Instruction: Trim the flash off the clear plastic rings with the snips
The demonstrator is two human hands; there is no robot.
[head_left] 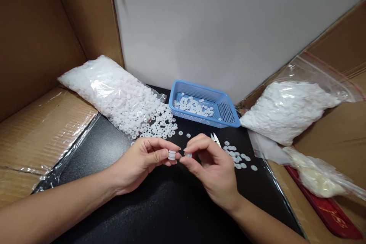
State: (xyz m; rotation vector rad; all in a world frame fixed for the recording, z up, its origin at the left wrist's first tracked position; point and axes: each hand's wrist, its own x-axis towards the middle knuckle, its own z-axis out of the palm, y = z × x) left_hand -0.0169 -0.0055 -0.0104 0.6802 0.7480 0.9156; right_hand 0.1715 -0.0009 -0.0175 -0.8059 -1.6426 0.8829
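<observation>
Cardboard: brown sheet [37, 137] at far left, shiny clear film along its edge.
Big bag, left: clear plastic bag [100, 84], stuffed with white rings, lies partly on the cardboard, partly on the black table [137, 213].
Spilled rings: loose pile [164, 124] on the table at the bag's near end, just beside the basket; a couple of strays to the right.
Left hand: left hand [145, 156] above the table, thumb and index finger pinching a small ring stack [171, 155]; other fingers curled behind.
Ring stack: white, several rings face to face, at the left fingertips, near the right hand.
Basket: blue, holed sides, basket [206, 121] beyond the hands; white pieces [193, 106] scattered on its floor.
Right hand: right hand [211, 164] facing the left one, small gap between; thumb and index finger pinch a white piece [188, 155], mostly hidden, exact shape can't tell.
Scissors: metal blades [216, 140] poke out behind the right hand, rest hidden.
Loose discs: white scatter [236, 157] on the table, right of the right hand.
Big bag, right: clear zip bag [288, 106], full of white stuff, contents unclear.
Small bag: clear, pale yellowish contents, small bag [317, 179] lying over a red item [323, 206] with gold marks.
</observation>
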